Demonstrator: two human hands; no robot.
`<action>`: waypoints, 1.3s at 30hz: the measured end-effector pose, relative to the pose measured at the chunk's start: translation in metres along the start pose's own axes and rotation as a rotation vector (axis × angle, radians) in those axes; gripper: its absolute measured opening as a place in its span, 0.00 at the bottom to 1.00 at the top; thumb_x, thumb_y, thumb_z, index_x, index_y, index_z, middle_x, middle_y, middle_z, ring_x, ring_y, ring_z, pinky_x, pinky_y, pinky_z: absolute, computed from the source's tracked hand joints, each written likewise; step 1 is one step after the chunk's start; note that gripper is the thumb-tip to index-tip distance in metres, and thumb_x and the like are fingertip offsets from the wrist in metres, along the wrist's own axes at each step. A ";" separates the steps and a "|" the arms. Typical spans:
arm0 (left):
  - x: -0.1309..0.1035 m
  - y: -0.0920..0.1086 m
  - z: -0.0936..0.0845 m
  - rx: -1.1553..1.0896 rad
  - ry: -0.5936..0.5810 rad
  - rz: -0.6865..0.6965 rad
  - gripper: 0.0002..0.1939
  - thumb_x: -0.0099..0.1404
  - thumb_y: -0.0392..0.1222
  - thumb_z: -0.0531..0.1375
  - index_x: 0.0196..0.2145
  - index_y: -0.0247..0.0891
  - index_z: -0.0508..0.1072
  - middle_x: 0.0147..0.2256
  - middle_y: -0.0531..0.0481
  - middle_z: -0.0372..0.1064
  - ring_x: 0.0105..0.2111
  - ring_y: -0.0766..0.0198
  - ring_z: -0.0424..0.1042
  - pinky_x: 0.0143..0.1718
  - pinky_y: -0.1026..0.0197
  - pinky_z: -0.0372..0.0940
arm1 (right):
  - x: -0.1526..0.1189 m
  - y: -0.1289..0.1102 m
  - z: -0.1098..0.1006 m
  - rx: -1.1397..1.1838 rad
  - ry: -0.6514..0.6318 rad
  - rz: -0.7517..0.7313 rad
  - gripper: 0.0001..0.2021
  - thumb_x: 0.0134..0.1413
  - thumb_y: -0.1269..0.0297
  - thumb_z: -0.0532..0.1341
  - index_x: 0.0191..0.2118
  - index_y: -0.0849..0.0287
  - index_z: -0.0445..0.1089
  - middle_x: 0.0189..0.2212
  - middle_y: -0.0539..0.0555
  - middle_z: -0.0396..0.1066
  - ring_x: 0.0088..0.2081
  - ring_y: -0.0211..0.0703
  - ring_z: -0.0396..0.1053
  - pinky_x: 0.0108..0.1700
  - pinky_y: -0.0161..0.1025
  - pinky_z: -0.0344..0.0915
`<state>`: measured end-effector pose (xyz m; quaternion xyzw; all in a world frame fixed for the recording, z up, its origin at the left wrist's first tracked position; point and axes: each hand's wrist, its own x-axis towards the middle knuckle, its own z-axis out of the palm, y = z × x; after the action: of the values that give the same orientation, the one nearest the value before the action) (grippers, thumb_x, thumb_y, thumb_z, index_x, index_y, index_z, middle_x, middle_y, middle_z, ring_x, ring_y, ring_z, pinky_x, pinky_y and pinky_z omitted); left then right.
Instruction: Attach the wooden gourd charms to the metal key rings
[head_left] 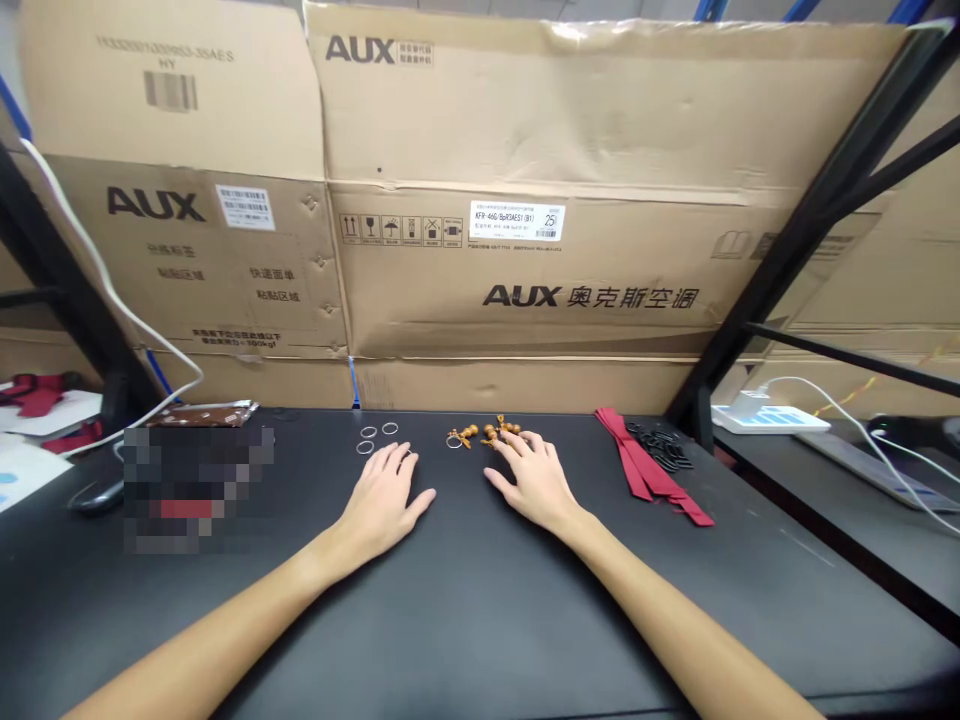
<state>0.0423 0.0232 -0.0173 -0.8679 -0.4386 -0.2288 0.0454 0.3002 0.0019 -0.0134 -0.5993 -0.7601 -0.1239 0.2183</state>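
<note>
My left hand [381,497] lies palm down on the black table, fingers stretched out and thumb apart. Just beyond its fingertips are several silver metal rings [365,447], one partly under a finger. My right hand [536,480] also rests palm down with its fingers spread. Its fingertips reach a cluster of small golden-orange gourd-shaped charms [490,432], some partly hidden by the fingers. Another silver ring [454,441] lies beside the charms, between the two hands. Neither hand holds anything that I can see.
Red ribbon strips [652,470] and a pile of black clasps or cords [664,447] lie to the right. A blurred-out item [199,490] is at the left, near a white cable [112,290]. Cardboard sheets [525,130] stand behind the table [450,630]. A white power strip [772,418] sits far right.
</note>
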 end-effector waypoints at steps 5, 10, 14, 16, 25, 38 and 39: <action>-0.001 -0.004 0.008 -0.001 -0.050 -0.026 0.25 0.67 0.53 0.53 0.53 0.31 0.68 0.56 0.35 0.65 0.57 0.44 0.63 0.59 0.42 0.55 | -0.002 -0.001 0.001 0.003 -0.045 -0.053 0.19 0.61 0.52 0.55 0.50 0.58 0.71 0.54 0.57 0.69 0.55 0.57 0.58 0.55 0.52 0.53; -0.001 -0.003 0.002 -0.114 -0.054 0.088 0.19 0.68 0.49 0.53 0.51 0.36 0.69 0.54 0.40 0.68 0.54 0.50 0.67 0.57 0.47 0.61 | -0.005 -0.016 -0.008 0.179 -0.043 -0.130 0.10 0.61 0.60 0.56 0.42 0.56 0.73 0.42 0.54 0.75 0.46 0.49 0.64 0.51 0.48 0.56; 0.000 -0.001 -0.005 -0.199 -0.124 0.188 0.17 0.70 0.46 0.52 0.53 0.38 0.67 0.55 0.42 0.67 0.55 0.54 0.66 0.57 0.50 0.62 | -0.005 -0.019 -0.011 0.349 0.003 -0.168 0.11 0.60 0.69 0.53 0.43 0.56 0.71 0.41 0.55 0.73 0.44 0.48 0.64 0.49 0.47 0.60; 0.000 0.000 -0.006 -0.225 -0.146 0.219 0.16 0.70 0.44 0.51 0.53 0.39 0.67 0.55 0.42 0.66 0.56 0.55 0.65 0.58 0.51 0.61 | -0.004 -0.016 -0.009 0.364 -0.005 -0.189 0.15 0.58 0.72 0.53 0.48 0.56 0.70 0.45 0.56 0.71 0.46 0.49 0.63 0.50 0.48 0.60; 0.004 0.003 -0.005 -0.341 -0.123 0.276 0.09 0.71 0.35 0.48 0.39 0.39 0.67 0.41 0.46 0.67 0.41 0.61 0.69 0.45 0.57 0.67 | -0.009 -0.018 0.003 0.485 -0.099 -0.221 0.11 0.60 0.71 0.53 0.46 0.57 0.67 0.40 0.56 0.68 0.43 0.46 0.65 0.47 0.44 0.65; 0.011 0.002 -0.007 -0.227 -0.141 0.370 0.10 0.68 0.30 0.46 0.32 0.38 0.63 0.37 0.44 0.61 0.35 0.58 0.63 0.40 0.54 0.64 | -0.010 -0.027 0.003 0.498 -0.105 -0.134 0.03 0.56 0.72 0.56 0.34 0.57 0.64 0.35 0.53 0.66 0.38 0.43 0.63 0.43 0.41 0.64; 0.012 0.002 -0.007 -0.218 -0.139 0.374 0.09 0.68 0.30 0.46 0.33 0.37 0.64 0.37 0.44 0.61 0.36 0.57 0.63 0.41 0.54 0.64 | -0.010 -0.027 0.002 0.506 -0.107 -0.135 0.03 0.56 0.72 0.56 0.34 0.57 0.64 0.35 0.53 0.66 0.38 0.43 0.63 0.42 0.40 0.64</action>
<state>0.0474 0.0287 -0.0062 -0.9475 -0.2449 -0.2020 -0.0373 0.2756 -0.0128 -0.0182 -0.4791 -0.8157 0.0874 0.3120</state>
